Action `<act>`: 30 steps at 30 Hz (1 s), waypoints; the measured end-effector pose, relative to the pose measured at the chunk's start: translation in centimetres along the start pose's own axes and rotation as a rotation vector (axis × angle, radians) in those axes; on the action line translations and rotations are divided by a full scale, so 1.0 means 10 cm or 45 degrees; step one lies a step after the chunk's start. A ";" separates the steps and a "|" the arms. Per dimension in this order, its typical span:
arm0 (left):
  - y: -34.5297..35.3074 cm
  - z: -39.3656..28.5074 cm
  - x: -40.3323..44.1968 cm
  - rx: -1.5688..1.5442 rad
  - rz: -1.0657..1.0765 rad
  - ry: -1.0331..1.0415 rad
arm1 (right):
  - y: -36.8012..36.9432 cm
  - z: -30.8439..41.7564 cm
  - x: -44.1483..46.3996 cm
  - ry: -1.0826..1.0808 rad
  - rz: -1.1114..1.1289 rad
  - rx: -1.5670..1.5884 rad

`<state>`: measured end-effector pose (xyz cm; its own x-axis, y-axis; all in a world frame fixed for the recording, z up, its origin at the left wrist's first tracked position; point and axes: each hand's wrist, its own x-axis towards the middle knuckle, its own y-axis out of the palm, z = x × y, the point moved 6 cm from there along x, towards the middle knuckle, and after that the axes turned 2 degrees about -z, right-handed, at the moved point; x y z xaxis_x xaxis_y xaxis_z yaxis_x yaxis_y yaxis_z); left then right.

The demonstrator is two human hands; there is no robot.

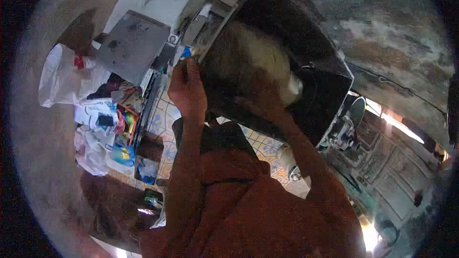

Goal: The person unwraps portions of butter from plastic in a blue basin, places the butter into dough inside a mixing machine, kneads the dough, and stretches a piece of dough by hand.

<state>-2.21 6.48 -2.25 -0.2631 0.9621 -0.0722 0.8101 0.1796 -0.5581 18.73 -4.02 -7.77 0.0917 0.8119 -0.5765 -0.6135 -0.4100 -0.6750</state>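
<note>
My left hand [188, 88] is raised at the near left rim of a dark open box-like tub [325, 88]. Its fingers are pinched together at a small blue and whitish item [186, 53], whose kind I cannot make out. Inside the tub, my right hand [263, 98] is dim and smeared, so its fingers do not show clearly. Just beyond it is a long cream-coloured thing [267, 57], blurred by motion, with a paler end toward the right. Whether my right hand grips it or only lies close to it, I cannot tell.
Left of the tub is a flat grey panel [134, 45]. White plastic bags [95, 114] and colourful packets [126, 129] crowd the lower left. Patterned floor tiles [162, 114] show below. A metal fitting [342, 134] sits by the tub's right corner, near a worn wooden door [397, 177].
</note>
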 end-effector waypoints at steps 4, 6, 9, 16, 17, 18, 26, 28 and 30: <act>-0.01 -0.04 -0.01 -0.119 -0.081 0.066 | -0.05 -0.34 -0.34 0.039 0.128 0.337; -0.03 -0.05 -0.01 -0.123 -0.082 0.025 | -0.39 -0.54 -0.52 0.372 -0.194 0.629; 0.02 0.01 -0.01 -0.126 -0.031 0.010 | -0.68 -1.15 -0.65 0.179 -0.552 0.907; 0.04 0.01 0.00 -0.102 -0.027 0.048 | -1.17 -1.05 -0.70 0.317 -0.829 0.757; 0.02 -0.06 -0.01 -0.109 -0.008 0.029 | -1.20 -0.93 -0.67 0.321 -0.755 0.708; 0.02 -0.08 -0.02 -0.116 0.009 0.008 | -1.19 -0.96 -0.63 0.269 -0.791 0.637; 0.00 -0.08 0.00 -0.014 -0.077 0.133 | -0.84 -1.00 -0.34 -0.136 -0.925 0.570; -0.01 -0.09 0.01 0.007 -0.059 0.101 | -0.26 -1.50 -0.12 -0.148 -0.748 0.134; 0.00 -0.11 -0.01 0.001 -0.039 0.073 | -0.05 -1.68 -0.08 -0.122 -0.615 -0.077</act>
<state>-1.59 6.63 -1.33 -0.2571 0.9664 -0.0077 0.8017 0.2088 -0.5600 32.14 -11.46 -14.74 0.2800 0.9485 -0.1485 -0.4721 0.0014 -0.8815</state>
